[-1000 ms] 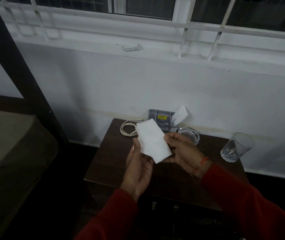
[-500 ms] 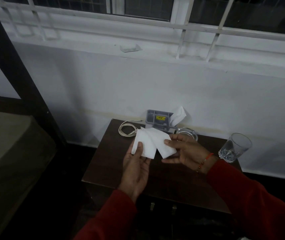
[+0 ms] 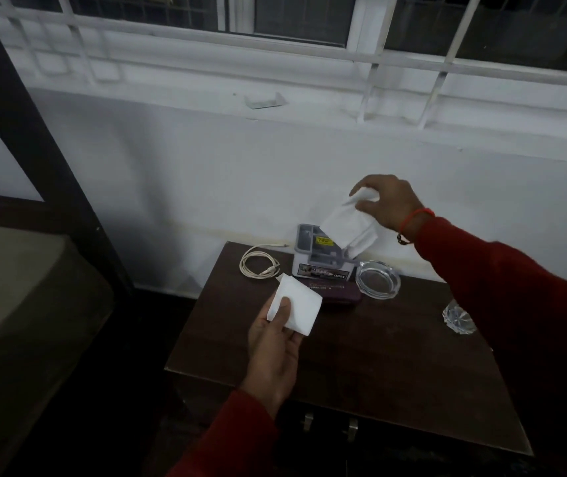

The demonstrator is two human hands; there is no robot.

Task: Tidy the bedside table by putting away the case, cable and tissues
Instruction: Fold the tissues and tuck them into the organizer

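My left hand [image 3: 275, 352] holds a folded white tissue [image 3: 297, 309] over the left part of the dark wooden bedside table [image 3: 361, 359]. My right hand [image 3: 390, 204] is raised above the grey organiser box [image 3: 313, 256] at the table's back and pinches another white tissue [image 3: 347, 222] that hangs down over the box's right end. A coiled white cable [image 3: 258, 263] lies on the table left of the box. A dark purple case [image 3: 337, 290] lies flat in front of the box.
A clear glass ashtray [image 3: 378, 278] sits right of the box, and a drinking glass [image 3: 457, 320] stands near the table's right edge, partly behind my right sleeve. A bed [image 3: 17, 304] with a dark post is at the left. The white wall and window sill rise behind.
The two tissues have come apart. My right hand has lifted one up and back over the organiser box, while my left hand keeps the other low over the table.
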